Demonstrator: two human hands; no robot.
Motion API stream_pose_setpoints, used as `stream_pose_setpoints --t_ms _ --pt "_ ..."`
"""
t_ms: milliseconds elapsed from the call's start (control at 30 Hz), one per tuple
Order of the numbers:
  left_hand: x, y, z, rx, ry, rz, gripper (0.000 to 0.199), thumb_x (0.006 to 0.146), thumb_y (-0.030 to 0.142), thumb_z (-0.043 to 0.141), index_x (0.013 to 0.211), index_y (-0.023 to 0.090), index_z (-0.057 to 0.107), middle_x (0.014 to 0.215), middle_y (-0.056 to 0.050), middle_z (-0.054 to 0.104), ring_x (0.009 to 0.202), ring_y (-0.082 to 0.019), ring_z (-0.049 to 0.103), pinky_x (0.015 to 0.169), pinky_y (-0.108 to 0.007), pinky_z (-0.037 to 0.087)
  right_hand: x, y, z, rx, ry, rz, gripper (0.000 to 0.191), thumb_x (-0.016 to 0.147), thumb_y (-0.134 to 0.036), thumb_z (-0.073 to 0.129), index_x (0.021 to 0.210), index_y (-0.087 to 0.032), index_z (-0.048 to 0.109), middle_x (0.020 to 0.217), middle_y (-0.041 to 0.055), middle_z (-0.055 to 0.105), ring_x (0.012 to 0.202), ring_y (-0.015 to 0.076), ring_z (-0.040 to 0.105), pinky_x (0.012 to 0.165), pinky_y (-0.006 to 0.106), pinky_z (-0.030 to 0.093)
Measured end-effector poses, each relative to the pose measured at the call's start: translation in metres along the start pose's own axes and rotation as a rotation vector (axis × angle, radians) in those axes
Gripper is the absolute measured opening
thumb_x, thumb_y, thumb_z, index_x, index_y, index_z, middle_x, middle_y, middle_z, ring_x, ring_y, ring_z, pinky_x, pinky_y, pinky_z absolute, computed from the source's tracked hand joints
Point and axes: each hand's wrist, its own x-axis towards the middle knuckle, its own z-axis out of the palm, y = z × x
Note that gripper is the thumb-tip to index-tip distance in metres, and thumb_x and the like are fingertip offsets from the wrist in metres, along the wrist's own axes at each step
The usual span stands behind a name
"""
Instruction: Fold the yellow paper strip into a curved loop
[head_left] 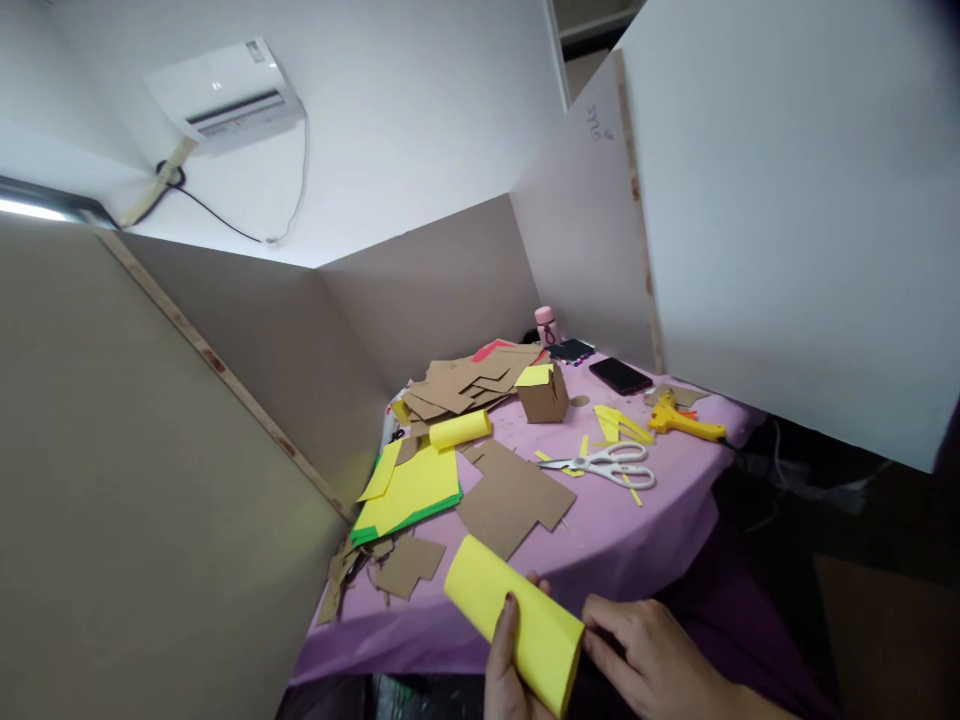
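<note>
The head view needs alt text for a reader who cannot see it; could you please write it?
A person's left hand grips a rolled yellow sheet, the right hand at its near end. Beyond, a lilac-covered table holds scissors, a yellow glue gun, a cardboard box and flat cardboard pieces.

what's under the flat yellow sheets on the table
Green sheets stick out along the near edge beneath the yellow sheets. Anything farther underneath is covered and can't be seen.
</note>
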Motion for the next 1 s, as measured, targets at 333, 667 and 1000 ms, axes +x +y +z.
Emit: stream_pose_setpoints --t_ms 333,667,1000 --pt "-0.003 -0.001 0.003 0.004 -0.014 0.004 0.031 0.081 0.023 0.063 0.107 0.007 0.061 0.086 -0.012 0.075 0.072 -0.021 0.070 0.077 -0.035 0.054 0.003 0.004 0.010 0.333 -0.006 0.133 0.023 0.082 -0.029 0.047 0.060 -0.021 0.045 0.045 -0.0056 0.049 0.040 0.0102 0.046 0.041 0.019 0.030" --pt "0.003 -0.002 -0.005 0.026 -0.052 -0.023 0.029 0.078 0.023 0.066 0.104 0.010 0.066 0.089 -0.013 0.075 0.084 -0.026 0.070 0.082 -0.037 0.052 0.004 0.007 0.019 0.547 -0.068 0.251 0.032 0.078 -0.045 0.052 0.058 -0.022 0.042 0.040 -0.0069 0.047 0.033 0.0073 0.040 0.036 0.016 0.028" --pt "0.001 -0.003 -0.001 0.068 0.035 0.051 0.048 0.082 0.020 0.061 0.126 0.004 0.048 0.090 -0.016 0.075 0.078 -0.025 0.071 0.081 -0.037 0.053 0.002 0.019 0.016 0.579 -0.170 0.277 0.035 0.071 -0.052 0.060 0.061 -0.022 0.043 0.047 -0.0065 0.048 0.040 0.0093 0.044 0.041 0.020 0.033"
